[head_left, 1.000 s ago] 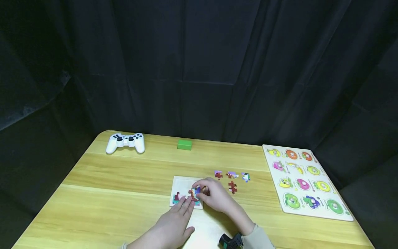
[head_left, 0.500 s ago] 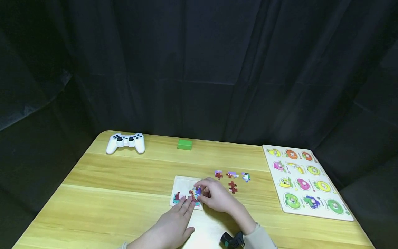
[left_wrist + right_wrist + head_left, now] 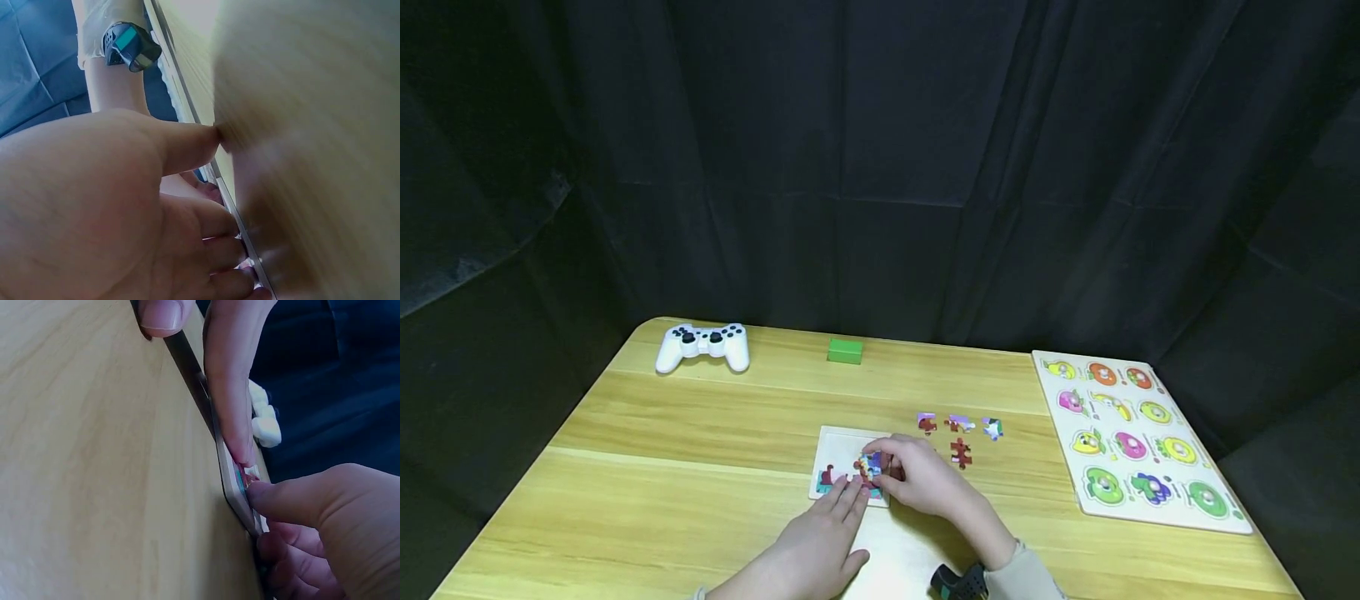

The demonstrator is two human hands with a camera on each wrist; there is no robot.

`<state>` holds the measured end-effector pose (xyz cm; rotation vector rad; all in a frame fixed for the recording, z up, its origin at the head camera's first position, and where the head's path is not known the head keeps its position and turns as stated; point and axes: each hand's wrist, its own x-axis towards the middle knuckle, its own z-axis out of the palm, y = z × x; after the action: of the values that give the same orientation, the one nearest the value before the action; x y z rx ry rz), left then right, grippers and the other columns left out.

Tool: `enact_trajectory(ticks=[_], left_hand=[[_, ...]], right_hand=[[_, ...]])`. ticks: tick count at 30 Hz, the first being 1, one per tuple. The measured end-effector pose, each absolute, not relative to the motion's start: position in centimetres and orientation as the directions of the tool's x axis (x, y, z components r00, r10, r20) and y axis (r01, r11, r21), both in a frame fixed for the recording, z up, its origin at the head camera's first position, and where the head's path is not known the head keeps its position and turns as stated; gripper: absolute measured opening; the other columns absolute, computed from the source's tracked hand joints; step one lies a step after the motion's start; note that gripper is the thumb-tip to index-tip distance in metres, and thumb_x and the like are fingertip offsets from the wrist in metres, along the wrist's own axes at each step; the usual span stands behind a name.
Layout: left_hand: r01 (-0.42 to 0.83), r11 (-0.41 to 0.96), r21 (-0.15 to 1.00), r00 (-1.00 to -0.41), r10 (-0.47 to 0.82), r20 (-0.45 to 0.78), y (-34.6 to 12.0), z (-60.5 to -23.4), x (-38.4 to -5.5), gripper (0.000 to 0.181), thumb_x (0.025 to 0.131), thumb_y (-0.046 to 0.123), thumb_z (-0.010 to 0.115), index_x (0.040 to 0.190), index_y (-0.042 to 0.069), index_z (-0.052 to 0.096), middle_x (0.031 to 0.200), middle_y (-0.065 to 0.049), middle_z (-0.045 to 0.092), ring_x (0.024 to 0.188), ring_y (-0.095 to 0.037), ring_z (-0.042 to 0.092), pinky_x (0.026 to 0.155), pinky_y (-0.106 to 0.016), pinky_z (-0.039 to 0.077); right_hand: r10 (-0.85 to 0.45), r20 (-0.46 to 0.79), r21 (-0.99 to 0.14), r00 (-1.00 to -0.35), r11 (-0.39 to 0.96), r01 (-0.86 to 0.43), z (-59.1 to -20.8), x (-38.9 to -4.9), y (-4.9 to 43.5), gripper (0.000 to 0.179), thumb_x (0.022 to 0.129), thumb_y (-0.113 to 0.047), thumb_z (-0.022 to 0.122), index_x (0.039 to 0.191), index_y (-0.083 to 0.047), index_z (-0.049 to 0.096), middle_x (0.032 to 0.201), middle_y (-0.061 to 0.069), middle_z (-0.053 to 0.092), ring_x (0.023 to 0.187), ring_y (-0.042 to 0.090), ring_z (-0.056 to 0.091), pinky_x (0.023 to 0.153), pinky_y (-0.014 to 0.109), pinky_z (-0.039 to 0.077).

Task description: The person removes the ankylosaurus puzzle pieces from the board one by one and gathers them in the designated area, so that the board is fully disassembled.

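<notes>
A small white puzzle tray [image 3: 842, 437] lies on the table with joined jigsaw pieces [image 3: 827, 481] along its near side. My left hand [image 3: 816, 542] reaches in from the near side, its straight fingertips resting on these pieces. At the tray's right part, my right hand [image 3: 921, 475] pinches a colourful puzzle piece [image 3: 870, 463] between thumb and fingers, right beside the left fingertips. The right wrist view shows the right thumb [image 3: 269, 495] at the tray's edge close to the left fingers. In the left wrist view the palm of the left hand [image 3: 94, 206] hides most of the tray.
Several loose puzzle pieces [image 3: 961, 452] lie just right of the tray. A fruit peg board [image 3: 1078, 483] stretches along the table's right side. At the back are a white game controller [image 3: 703, 340] and a green block [image 3: 845, 351]. Dark curtains [image 3: 895, 250] hang behind the table.
My right hand has turned and shifted the pinched puzzle piece slightly within the tray. The left hand has kept its place, and the loose pieces lie as before.
</notes>
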<state>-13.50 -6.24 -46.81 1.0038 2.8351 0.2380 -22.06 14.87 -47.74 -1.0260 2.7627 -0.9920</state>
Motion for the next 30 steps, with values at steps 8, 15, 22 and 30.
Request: enact_trajectory(ticks=[8,15,22,30], left_hand=[[0.618,0.766,0.178,-0.772,0.634,-0.050,-6.1,-47.0,-13.4,0.072,0.104,0.041,0.063,0.156,-0.006,0.047,0.164,-0.023,0.044,0.153,-0.040,0.040,0.124,-0.044,0.038],[0.604,0.769,0.210,-0.775,0.628,-0.069,-6.3,-46.9,-13.5,0.072,0.105,0.041,0.063,0.156,-0.007,0.045,0.165,-0.023,0.042,0.154,-0.041,0.038,0.124,-0.047,0.038],[0.611,0.761,0.216,-0.770,0.635,-0.057,-6.3,-47.0,-13.3,0.071,0.105,0.039,0.062,0.156,-0.008,0.045,0.165,-0.024,0.041,0.155,-0.042,0.037,0.125,-0.046,0.036],[0.614,0.760,0.212,-0.768,0.637,-0.062,-6.2,-47.0,-13.4,0.071,0.105,0.039,0.062,0.155,-0.008,0.046,0.165,-0.025,0.041,0.154,-0.042,0.037,0.125,-0.047,0.036]], right_hand=[[-0.547,0.203,-0.565,-0.812,0.611,-0.554,-47.9,-21.9,14.7,0.031,0.090,0.001,0.078,0.121,0.001,0.075,0.096,0.004,0.072,0.074,0.000,0.056,0.068,0.022,0.054],[-0.459,0.223,-0.606,-0.860,0.626,-0.491,-46.8,-21.7,15.3,0.031,0.093,-0.004,0.079,0.123,0.000,0.075,0.098,0.005,0.074,0.074,0.004,0.059,0.066,0.024,0.055],[-0.313,0.283,-0.664,-0.907,0.618,-0.421,-46.3,-21.5,22.2,0.031,0.090,-0.003,0.082,0.121,-0.005,0.077,0.109,0.007,0.072,0.078,0.004,0.059,0.064,0.022,0.053],[-0.164,0.335,-0.624,-0.928,0.700,-0.349,-48.6,-19.7,29.6,0.032,0.088,-0.001,0.084,0.119,-0.006,0.079,0.096,-0.003,0.069,0.077,0.002,0.056,0.062,0.022,0.049]])
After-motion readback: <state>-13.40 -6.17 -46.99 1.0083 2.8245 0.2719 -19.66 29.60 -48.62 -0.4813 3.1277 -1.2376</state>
